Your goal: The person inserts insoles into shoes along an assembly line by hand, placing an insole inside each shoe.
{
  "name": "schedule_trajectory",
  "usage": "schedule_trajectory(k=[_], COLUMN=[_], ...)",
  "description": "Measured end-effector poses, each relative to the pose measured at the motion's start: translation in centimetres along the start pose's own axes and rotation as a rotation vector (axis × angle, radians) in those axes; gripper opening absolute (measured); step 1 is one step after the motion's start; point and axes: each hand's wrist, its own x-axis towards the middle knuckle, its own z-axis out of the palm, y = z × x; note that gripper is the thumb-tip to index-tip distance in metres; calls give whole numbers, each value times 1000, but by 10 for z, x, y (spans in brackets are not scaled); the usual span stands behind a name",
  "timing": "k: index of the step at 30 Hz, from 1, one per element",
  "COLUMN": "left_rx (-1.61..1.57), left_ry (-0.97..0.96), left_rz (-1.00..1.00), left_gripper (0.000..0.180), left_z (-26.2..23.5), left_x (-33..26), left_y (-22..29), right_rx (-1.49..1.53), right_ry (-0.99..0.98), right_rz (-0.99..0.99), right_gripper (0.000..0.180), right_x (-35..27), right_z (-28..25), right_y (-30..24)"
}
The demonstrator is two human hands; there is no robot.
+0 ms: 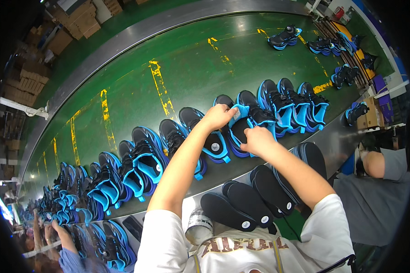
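Note:
A black sneaker (239, 132) with bright blue lining lies in front of me, its toe pointing away. My left hand (219, 116) pinches its blue tongue (240, 113) and holds it up. At the collar near the heel, my right hand (262, 142) is closed on the sneaker's edge; part of its fingers is hidden inside the opening. Just left stands another sneaker (215, 144) with a black insole showing a round white mark. Below my hands, loose black insoles (228, 211) lie in overlapping piles, with a thicker stack (310, 164) to the right.
A long row of similar sneakers (146, 157) runs along the green belt (191, 68), which bears yellow marks. Other people's arms (66, 236) show at lower left, and a person in grey (373, 204) sits at right. A stained white container (199, 227) stands near my body.

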Motion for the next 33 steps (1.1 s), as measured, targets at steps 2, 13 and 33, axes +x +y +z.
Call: schedule_trajectory(k=[2, 13, 33], left_rx=[3, 73, 94], left_ry=[-2, 18, 10], left_rz=[3, 39, 20], left_gripper=[49, 50, 47], left_z=[2, 12, 14], left_x=[-1, 8, 5], left_y=[1, -10, -11], right_rx=[25, -62, -489], right_ry=[-61, 299, -239], right_rz=[-100, -175, -283], right_gripper=[23, 18, 29], right_x=[9, 52, 61], right_z=[-8, 50, 40], right_y=[9, 8, 6])
